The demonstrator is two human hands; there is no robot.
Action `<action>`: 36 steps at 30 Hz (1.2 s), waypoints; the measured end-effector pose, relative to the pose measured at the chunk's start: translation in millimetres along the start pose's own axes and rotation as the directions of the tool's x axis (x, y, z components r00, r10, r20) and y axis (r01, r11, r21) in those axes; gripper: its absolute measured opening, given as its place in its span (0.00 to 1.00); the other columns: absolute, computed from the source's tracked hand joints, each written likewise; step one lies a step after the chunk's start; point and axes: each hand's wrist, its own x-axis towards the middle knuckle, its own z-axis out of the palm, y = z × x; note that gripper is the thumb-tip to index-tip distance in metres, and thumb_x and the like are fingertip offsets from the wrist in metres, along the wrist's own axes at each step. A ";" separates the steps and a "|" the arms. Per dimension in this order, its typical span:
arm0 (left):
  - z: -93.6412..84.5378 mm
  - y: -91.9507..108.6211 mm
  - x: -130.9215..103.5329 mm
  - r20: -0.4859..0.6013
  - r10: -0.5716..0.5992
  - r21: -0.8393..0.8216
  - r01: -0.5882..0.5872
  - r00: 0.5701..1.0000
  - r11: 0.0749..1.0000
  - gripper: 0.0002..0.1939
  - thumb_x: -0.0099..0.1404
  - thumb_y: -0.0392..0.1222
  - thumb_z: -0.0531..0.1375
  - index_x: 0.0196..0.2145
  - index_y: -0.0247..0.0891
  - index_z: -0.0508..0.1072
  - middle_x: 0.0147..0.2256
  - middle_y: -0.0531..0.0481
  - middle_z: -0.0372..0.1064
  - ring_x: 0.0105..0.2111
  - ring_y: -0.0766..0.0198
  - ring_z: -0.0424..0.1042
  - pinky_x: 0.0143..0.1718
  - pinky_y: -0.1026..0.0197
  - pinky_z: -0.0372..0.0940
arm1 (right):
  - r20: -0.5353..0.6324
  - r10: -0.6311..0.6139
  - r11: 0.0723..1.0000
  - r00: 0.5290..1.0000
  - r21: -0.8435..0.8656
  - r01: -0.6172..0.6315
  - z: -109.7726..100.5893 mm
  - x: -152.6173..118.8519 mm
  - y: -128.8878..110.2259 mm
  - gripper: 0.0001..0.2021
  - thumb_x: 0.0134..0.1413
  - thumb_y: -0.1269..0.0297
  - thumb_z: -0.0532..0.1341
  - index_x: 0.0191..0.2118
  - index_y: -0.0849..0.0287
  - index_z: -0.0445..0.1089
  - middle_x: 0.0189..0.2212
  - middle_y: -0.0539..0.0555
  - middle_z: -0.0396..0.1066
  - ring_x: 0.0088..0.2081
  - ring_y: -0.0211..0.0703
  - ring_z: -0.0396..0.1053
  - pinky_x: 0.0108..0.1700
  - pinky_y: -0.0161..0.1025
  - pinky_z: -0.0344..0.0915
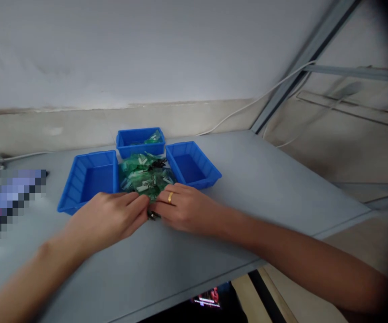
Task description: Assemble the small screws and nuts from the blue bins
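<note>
My left hand (pixel 113 217) and my right hand (pixel 187 206) meet at the near edge of a pile of green plastic bags (pixel 143 179). Both hands are closed, thumbs and fingers pinched together. Between and just below the fingertips shows a small dark piece with shiny bits (pixel 153 216); most of it is hidden by the fingers. The see-through bags hold white and dark small parts, too small to name. A gold ring (pixel 170 198) is on a finger of my right hand.
Around the pile stand a left blue bin (pixel 111 172), a right blue bin (pixel 216 176) and a back blue bin (pixel 140 150) with some green bag inside. A blurred-out device (pixel 12 197) lies at left. A white cable (pixel 234 111) runs along the wall to a metal post (pixel 281 96). A lit screen (pixel 209 298) shows below the table edge.
</note>
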 end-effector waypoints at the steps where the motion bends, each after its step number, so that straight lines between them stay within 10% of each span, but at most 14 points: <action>1: 0.5 0.1 0.4 -0.013 -0.009 -0.016 0.009 1.000 1.000 0.14 0.68 0.39 0.44 0.27 0.37 0.63 0.21 0.54 0.61 0.21 0.65 0.67 0.21 0.63 0.55 | -0.017 -0.001 1.000 1.000 0.007 0.001 0.8 -0.5 0.9 0.08 0.58 0.72 0.51 0.34 0.64 0.67 0.28 0.52 0.66 0.31 0.39 0.60 0.37 0.36 0.57; 13: -0.9 -2.0 4.7 0.043 -0.189 -0.161 0.194 0.981 0.968 0.11 0.64 0.44 0.48 0.30 0.38 0.65 0.23 0.53 0.63 0.22 0.65 0.65 0.24 0.63 0.56 | -0.092 0.101 0.994 0.991 0.054 -0.096 -5.4 -3.0 5.8 0.09 0.59 0.70 0.50 0.38 0.63 0.66 0.34 0.56 0.69 0.37 0.40 0.65 0.39 0.36 0.63; 36: 4.4 -0.1 3.5 0.132 -0.070 0.068 0.061 0.989 0.996 0.10 0.67 0.41 0.48 0.31 0.37 0.65 0.27 0.51 0.67 0.24 0.62 0.69 0.21 0.63 0.57 | 0.097 0.000 0.996 0.995 -0.084 0.008 3.3 0.1 5.7 0.09 0.59 0.72 0.51 0.34 0.63 0.67 0.30 0.54 0.67 0.34 0.41 0.59 0.38 0.38 0.57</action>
